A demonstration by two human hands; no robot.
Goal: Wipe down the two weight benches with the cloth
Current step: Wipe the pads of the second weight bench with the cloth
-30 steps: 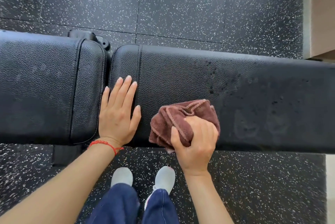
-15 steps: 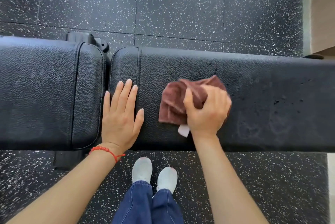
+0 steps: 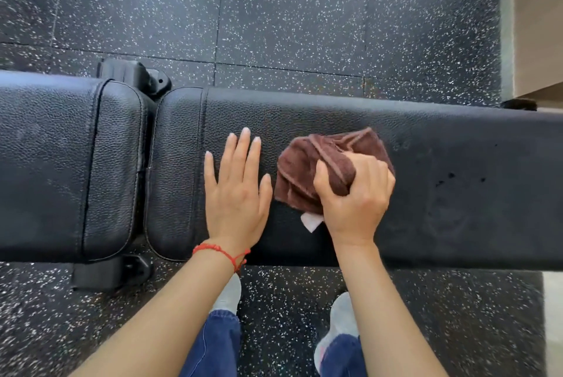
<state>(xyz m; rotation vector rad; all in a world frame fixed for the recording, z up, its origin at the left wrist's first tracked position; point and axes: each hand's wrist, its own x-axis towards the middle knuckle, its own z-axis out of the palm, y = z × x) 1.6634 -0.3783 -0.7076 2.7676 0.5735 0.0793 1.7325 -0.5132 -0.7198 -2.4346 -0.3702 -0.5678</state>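
Note:
A black padded weight bench runs across the view, with a short seat pad on the left and a long back pad on the right. A bunched brown cloth with a white tag lies on the long pad. My right hand grips the cloth and presses it onto the pad. My left hand rests flat on the long pad just left of the cloth, fingers straight. Dark specks mark the pad to the right of the cloth.
Black speckled rubber floor surrounds the bench. Bench frame brackets show behind and below the gap between the pads. A pale wall edge stands at the far right. My feet stand close to the bench's near side.
My right hand swept the cloth from the pad's near edge up to its middle and slightly right. My left hand shifted right along the long pad. My feet stepped apart.

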